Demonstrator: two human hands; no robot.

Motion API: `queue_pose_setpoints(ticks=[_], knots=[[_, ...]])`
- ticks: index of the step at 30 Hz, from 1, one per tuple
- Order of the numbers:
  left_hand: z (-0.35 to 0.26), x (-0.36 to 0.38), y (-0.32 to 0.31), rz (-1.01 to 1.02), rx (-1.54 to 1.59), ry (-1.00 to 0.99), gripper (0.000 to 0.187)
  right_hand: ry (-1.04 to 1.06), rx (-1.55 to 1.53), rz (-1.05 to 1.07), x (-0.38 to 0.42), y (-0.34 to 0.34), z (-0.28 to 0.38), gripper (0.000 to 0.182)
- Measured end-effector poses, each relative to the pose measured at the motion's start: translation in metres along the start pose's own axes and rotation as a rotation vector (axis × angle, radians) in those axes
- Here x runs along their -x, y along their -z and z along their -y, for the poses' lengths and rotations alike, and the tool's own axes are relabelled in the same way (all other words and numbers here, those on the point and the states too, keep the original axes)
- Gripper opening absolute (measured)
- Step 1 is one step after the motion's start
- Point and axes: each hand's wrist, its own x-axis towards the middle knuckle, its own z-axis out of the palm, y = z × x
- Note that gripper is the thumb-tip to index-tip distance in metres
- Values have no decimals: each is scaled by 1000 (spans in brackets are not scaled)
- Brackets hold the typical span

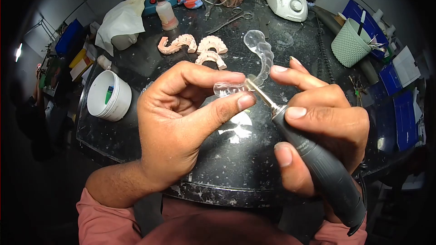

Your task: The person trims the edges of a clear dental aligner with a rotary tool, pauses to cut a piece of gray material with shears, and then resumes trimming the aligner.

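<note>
My left hand [181, 113] pinches one end of a clear, curved dental aligner [260, 54] between thumb and fingers. In my right hand [327, 113] is a black rotary handpiece [320, 159], held with the fingers wrapped round its body. Its metal tip points up and left and meets the aligner near my left fingertips; the exact contact is hard to make out. The far arch of the aligner rises above both hands, and my right index fingertip is beside it. Pinkish dental models [211, 44] lie on the black table [227, 172] beyond my left hand.
At the left stands a white tub [110, 95]. Scissors [231, 20], a bottle [166, 13] and a white control unit [287, 1] are at the back. A woven green basket [349, 43] is at the right. Part of another person [36, 104] shows at the far left.
</note>
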Motion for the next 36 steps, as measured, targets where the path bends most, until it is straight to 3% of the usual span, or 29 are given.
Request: queue_pose_setpoints(ticks=[3,7,9,10,11,13,15,18,19,21,23,27,36], knots=[[2,-1,2,25,-87,-81,22,-37,49,40,-3,3,5,39],[4,-3,2,-12,-52,-40,22,-34,-66,64,-1,11,-3,47],[5,-5,3,-19,-126,-83,21,-231,-258,-253,3,-1,1,41],[5,-5,3,-16,-171,-96,21,-274,-224,-270,-3,-1,5,36],[6,-5,5,-23,-173,-102,21,-459,-235,-312,-7,0,8,31],[7,-5,10,115,-471,-373,21,-764,-426,-217,-11,2,8,33],[6,-2,10,150,-564,-485,23,-972,-624,-162,-14,1,12,33],[3,-5,10,223,-626,-502,28,-915,-771,-134,-7,1,1,34],[2,-5,7,221,-623,-402,31,-864,-739,-154,-6,0,-4,34],[2,-3,0,203,-502,-121,34,-766,-455,-166,-3,1,-12,32],[5,-2,-1,188,-415,-12,35,-537,-245,-173,3,-6,-22,29],[12,-8,4,109,-504,-110,23,-375,-259,-182,7,-13,-23,29],[5,-11,0,-1,-505,-45,11,-246,-54,-155,4,-6,-23,31]])
